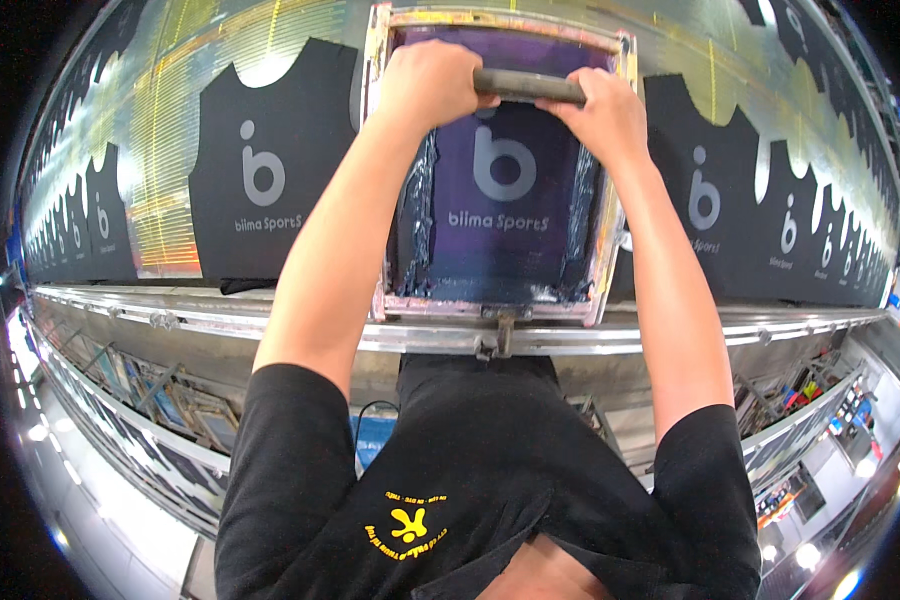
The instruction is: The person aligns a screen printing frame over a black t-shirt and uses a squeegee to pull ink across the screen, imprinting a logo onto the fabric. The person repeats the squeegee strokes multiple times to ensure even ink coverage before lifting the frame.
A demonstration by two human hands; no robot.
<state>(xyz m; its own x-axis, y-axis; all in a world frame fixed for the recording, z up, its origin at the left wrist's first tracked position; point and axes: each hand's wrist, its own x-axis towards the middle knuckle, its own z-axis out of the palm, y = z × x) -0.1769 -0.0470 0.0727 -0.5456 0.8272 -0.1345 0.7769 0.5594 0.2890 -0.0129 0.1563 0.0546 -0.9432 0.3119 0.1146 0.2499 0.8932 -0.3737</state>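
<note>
Both my arms reach forward over a screen printing frame (610, 210) with a purple mesh (450, 250). A squeegee (528, 86) with a dull grey-brown handle lies crosswise near the frame's far end. My left hand (432, 85) is closed round the squeegee's left end, and my right hand (608, 112) grips its right end. The squeegee's blade is hidden below the handle. A pale rounded logo with lettering shows in the mesh nearer to me. Thick dark ink (418, 215) streaks the mesh along both sides and the near edge.
Black garment pieces (260, 180) with pale logos lie in a row on the long table, left and right of the frame. A metal rail (240, 310) runs along the near edge, with a clamp (492, 342) at the frame. Racks (195, 400) stand below.
</note>
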